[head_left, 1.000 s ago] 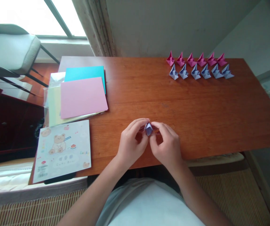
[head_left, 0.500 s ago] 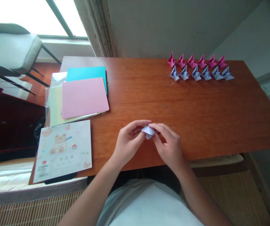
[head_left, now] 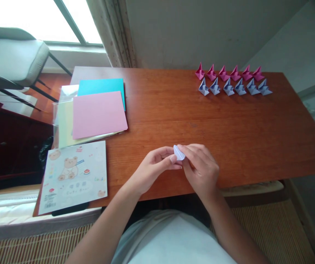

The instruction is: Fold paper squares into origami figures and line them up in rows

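Observation:
A small folded piece of pale lavender paper (head_left: 179, 153) is held between my hands, above the front part of the wooden table (head_left: 157, 110). My left hand (head_left: 157, 165) pinches its left side, thumb on top and fingers beneath. With thumb and forefinger, my right hand (head_left: 201, 167) grips its upper right edge. Fingers cover part of the paper. At the back right stand a row of pink origami pieces (head_left: 223, 73) and, in front of it, a row of pale lavender origami pieces (head_left: 228, 88), several in each, with pointed tips up.
Left on the table lie a pink paper stack (head_left: 99, 115), a turquoise sheet (head_left: 102, 86) and pale yellow paper (head_left: 65, 124) in a clear sleeve. Nearer me, a bear-printed paper pad (head_left: 75, 178) reaches the table's front left edge. A chair (head_left: 14, 58) stands beyond the left end.
The folded paper has been turned and shifted slightly right between my fingers. It now shows a narrower, layered side. Both hands have moved a little right with it.

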Tool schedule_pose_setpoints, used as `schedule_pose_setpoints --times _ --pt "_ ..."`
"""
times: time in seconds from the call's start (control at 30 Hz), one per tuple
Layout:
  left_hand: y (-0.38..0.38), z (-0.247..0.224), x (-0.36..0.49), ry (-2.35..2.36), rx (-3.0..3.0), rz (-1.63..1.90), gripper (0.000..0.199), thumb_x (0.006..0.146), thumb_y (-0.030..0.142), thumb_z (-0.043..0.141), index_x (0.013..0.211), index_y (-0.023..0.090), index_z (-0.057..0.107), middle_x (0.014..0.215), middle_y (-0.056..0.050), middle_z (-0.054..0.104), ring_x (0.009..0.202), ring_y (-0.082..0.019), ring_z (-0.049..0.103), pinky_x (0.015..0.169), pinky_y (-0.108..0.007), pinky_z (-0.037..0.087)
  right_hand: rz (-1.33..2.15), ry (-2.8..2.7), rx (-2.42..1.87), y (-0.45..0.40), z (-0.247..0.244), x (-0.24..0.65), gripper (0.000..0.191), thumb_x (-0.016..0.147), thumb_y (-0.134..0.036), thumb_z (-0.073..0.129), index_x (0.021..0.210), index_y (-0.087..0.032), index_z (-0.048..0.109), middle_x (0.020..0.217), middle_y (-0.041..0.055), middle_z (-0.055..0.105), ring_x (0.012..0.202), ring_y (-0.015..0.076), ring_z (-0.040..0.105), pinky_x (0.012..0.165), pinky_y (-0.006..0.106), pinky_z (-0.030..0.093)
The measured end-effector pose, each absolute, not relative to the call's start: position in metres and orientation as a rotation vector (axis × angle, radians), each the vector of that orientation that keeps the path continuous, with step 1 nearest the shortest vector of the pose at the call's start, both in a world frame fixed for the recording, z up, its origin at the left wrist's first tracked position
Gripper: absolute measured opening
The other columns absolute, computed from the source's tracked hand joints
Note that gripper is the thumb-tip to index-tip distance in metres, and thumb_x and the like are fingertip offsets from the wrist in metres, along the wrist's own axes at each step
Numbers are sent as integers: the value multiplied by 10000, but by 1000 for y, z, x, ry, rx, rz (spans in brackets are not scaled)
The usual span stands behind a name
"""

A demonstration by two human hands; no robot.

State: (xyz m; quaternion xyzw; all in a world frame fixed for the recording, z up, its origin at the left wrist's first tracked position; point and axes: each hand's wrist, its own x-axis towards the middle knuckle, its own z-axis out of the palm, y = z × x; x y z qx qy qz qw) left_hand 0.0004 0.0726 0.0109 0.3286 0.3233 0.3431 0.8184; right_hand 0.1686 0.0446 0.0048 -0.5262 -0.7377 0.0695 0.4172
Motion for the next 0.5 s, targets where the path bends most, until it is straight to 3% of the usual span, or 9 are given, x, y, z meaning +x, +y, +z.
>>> schedule_pose_setpoints --times 0.13,0.3,0.5 --pt "73 10 2 724 746 749 274 857 345 769 1060 162 755 1084 -99 743 1007 -203 686 899 -315 581 167 -1839 -1340 43 5 165 358 944 -128 607 1243 -309 685 1026 40 783 961 251 687 865 451 590" --pt "72 8 0 728 686 763 265 834 382 790 991 171 756 993 -62 733 920 -168 675 869 -295 566 167 -1861 -1323 43 2 165 382 927 -122 622 1236 -335 695 1169 29 760 1042 265 668 929 493 586" --pt "73 7 1 743 712 793 231 806 316 822 943 158 725 912 -36 720 839 -134 649 782 -238 533 332 -1798 -1303 45 7 161 370 952 -101 549 1230 -298 691 1116 56 759 1022 244 682 906 458 587"
